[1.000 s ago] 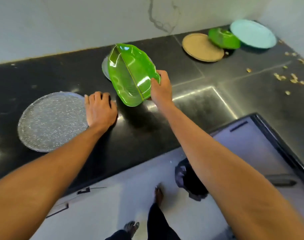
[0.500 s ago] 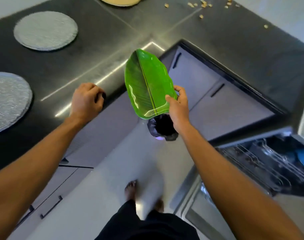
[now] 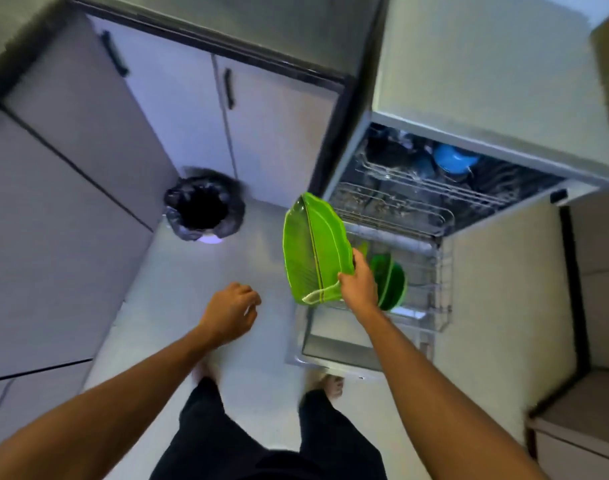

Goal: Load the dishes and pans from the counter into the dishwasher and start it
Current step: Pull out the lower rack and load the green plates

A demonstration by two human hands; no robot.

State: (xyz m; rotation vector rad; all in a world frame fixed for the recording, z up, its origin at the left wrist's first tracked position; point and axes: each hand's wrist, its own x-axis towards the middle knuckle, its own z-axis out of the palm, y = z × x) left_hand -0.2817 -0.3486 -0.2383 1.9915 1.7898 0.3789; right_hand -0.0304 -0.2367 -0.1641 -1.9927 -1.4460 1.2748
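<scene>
Green leaf-shaped plastic plate held on edge over the left edge of an open dishwasher's pulled-out lower wire rack.
Gripped at its near end by right hand, fingers curled round the rim; just beside a round green plate standing in the rack. Left hand loosely curled, holding nothing.

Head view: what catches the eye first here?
The bright green leaf-shaped plate, centre frame, gripped at its lower end by the right hand beside the lower rack of the open dishwasher. Another green dish stands in that rack; a black-bagged bin sits on the floor to the left.
</scene>
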